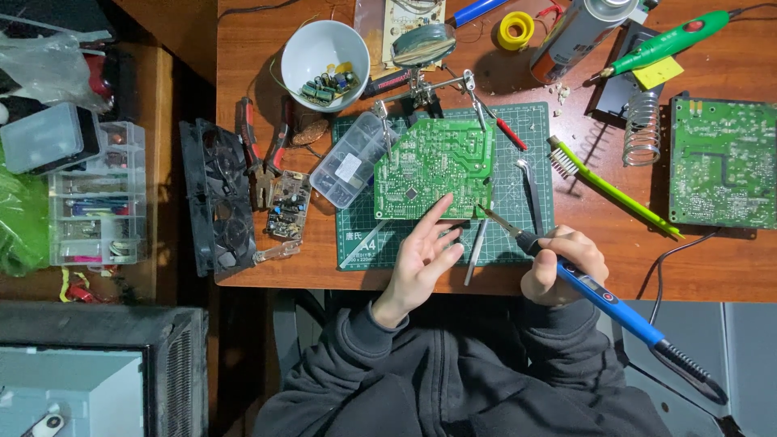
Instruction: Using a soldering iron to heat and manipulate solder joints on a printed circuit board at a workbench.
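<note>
Right hand (pixel 564 263) is wrapped closed around the grip of a blue soldering iron (pixel 599 295), whose thin metal tip slants up and to the left until it meets the lower right corner of the green circuit board (pixel 435 168). Left hand (pixel 425 257) is open with fingers loosely spread, gripping nothing; its forefinger stretches up to touch the bottom edge of the same board, just left of the iron's tip. That board lies above and slightly between both hands, tilted and held by the clips of a helping-hands stand (pixel 425 85) with a magnifying lens, over a green cutting mat (pixel 518 190) on the wooden table (pixel 712 259). A pair of tweezers (pixel 532 193) lies on the mat just right of the board, above the right hand, and a second slim metal tool (pixel 476 251) lies between the two hands. A clear compartment box (pixel 352 160) sits touching the board's left side. Farther left are pliers (pixel 263 154), a small brown circuit board (pixel 289 204) and a black fan (pixel 217 194). A white bowl (pixel 324 50) of small components stands beyond, and a second green board (pixel 723 162) lies well apart to the right.
</note>
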